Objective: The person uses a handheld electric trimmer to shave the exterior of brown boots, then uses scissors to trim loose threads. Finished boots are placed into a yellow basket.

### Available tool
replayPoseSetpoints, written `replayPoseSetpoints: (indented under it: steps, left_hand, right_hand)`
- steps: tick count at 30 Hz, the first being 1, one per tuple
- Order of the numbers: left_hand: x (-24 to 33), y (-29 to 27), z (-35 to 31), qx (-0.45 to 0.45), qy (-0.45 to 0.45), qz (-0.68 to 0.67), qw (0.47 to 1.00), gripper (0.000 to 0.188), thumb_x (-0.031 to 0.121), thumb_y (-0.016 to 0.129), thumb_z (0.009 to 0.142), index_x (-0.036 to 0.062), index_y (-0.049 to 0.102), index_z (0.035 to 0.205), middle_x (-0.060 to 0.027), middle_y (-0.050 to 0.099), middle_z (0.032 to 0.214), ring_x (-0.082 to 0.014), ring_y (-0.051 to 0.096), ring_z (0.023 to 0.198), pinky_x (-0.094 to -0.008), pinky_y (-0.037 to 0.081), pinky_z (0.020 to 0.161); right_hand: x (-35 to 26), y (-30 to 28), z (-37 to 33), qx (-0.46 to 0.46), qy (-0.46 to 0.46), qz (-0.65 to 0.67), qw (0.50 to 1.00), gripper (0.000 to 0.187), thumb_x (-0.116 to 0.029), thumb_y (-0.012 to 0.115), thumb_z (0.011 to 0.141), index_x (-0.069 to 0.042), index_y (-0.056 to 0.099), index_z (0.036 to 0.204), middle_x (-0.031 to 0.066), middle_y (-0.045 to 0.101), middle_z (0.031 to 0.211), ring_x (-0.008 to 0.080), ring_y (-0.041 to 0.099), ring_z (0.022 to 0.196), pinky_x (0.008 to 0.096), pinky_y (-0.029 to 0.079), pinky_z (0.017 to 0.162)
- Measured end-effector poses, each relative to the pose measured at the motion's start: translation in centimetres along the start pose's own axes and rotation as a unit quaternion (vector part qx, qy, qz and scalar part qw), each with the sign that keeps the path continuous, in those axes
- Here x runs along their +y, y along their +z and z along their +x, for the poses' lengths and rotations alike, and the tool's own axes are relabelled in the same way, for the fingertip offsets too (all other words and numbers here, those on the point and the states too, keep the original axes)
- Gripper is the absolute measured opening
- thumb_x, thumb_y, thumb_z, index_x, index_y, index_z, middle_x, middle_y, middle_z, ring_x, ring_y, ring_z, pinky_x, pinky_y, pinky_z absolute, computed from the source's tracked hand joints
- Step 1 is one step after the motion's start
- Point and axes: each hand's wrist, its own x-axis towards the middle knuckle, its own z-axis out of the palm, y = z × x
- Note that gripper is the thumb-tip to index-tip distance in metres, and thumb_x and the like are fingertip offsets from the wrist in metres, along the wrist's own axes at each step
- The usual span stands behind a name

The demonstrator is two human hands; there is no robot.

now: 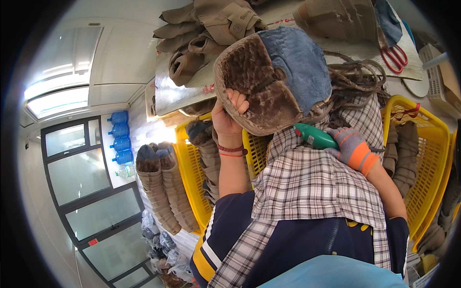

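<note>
My bare left hand, with a red string and beads at the wrist, is closed on the left edge of a plush-lined shoe upper. Brown pile and blue-grey plush face me on the upper, which is held up in front of the apron. My right hand, in a grey and orange glove, is wrapped round a green handheld power tool. The tool points left, just below the upper's lower edge; its working tip cannot be made out.
Ahead, a worktable bears stacked brown uppers, brown trimmed strips and red-handled scissors. Yellow baskets stand left and right with nested uppers in them. A column of uppers stands farther left, near blue water bottles.
</note>
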Motion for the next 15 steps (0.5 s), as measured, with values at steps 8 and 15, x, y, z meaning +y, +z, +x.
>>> replayPoseSetpoints:
  steps: [8, 15]
  left_hand:
    - [2.0, 4.6, 5.3, -0.076, 0.092, 0.093, 0.988, 0.026, 0.029, 0.049, 0.096, 0.0031, 0.055, 0.098, -0.0060, 0.053, 0.081, -0.0163, 0.046, 0.071, -0.0293, 0.038, 0.063]
    - [9.2, 13.2, 21.5, -0.162, 0.281, 0.158, 0.933, 0.044, 0.031, 0.051, 0.096, 0.0035, 0.048, 0.129, -0.0083, 0.052, 0.130, -0.0241, 0.048, 0.119, -0.0398, 0.035, 0.104]
  right_hand:
    - [0.0, 0.4, -0.6, 0.009, 0.013, 0.019, 1.000, 0.050, -0.049, 0.063, 0.079, -0.007, 0.059, 0.106, 0.0127, 0.064, 0.087, 0.0296, 0.061, 0.084, 0.0393, 0.048, 0.077]
    - [-0.3, 0.1, -0.6, 0.019, 0.027, 0.006, 0.999, 0.048, -0.050, 0.061, 0.080, -0.007, 0.061, 0.102, 0.0113, 0.065, 0.083, 0.0284, 0.063, 0.083, 0.0392, 0.050, 0.074]
